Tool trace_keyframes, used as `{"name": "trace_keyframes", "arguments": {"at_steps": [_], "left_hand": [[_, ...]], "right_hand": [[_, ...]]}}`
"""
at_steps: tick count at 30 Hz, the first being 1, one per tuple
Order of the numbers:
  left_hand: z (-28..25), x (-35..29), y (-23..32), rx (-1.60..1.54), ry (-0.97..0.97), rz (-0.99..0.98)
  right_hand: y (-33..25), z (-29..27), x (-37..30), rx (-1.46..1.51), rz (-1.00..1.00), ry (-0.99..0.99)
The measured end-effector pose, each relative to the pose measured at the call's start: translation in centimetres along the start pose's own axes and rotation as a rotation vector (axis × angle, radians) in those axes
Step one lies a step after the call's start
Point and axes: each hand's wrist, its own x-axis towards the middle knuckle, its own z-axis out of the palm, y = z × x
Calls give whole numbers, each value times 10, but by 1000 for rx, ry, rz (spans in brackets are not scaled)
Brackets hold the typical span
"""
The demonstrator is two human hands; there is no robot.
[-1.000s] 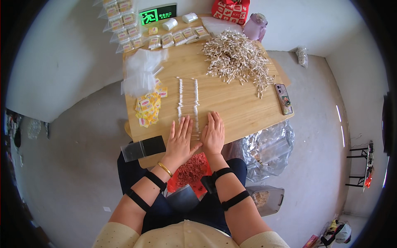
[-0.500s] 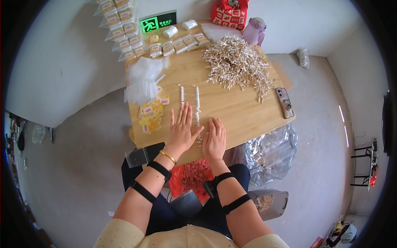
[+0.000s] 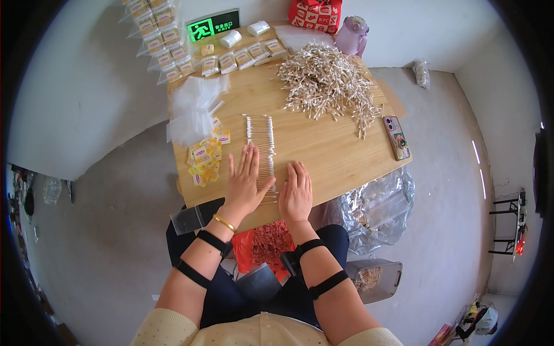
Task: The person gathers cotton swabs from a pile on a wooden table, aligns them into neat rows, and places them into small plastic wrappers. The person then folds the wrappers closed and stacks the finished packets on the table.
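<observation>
A column of cotton swabs (image 3: 261, 130) lies side by side on the wooden table (image 3: 334, 153), stretching away from me. My left hand (image 3: 244, 183) is flat along the column's left side, fingers extended, partly covering the nearer swabs. On the other side my right hand (image 3: 296, 193) rests on the tabletop with its fingers stretched forward, close together, close to the swab ends. Neither hand grips anything. Farther right spreads a large heap of loose cotton swabs (image 3: 326, 81). Left of the column are yellow printed cards (image 3: 205, 155) and clear plastic bags (image 3: 196, 106).
Filled swab packets (image 3: 242, 58) line the back edge, beside a hanging strip of packets (image 3: 164, 40). A phone (image 3: 396, 138) lies at the right edge; a lilac jug (image 3: 351, 36) and red bag (image 3: 314, 15) stand behind. Below are a plastic sack (image 3: 375, 213) and grey bin (image 3: 386, 282).
The view has shifted slightly, so the table sits a little farther left and higher. Both hands stay beside the swab column, the left reaching slightly less over it.
</observation>
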Motion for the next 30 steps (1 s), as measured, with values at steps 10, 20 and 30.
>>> {"name": "trace_keyframes", "arguments": {"at_steps": [10, 20, 30], "left_hand": [[8, -75, -11, -76, 117, -22], [7, -74, -11, -254, 214, -13], [8, -74, -12, -288, 267, -29]], "right_hand": [[4, 8, -1, -26, -36, 8], [4, 7, 2, -59, -35, -6], [3, 8, 3, -46, -40, 0]]}}
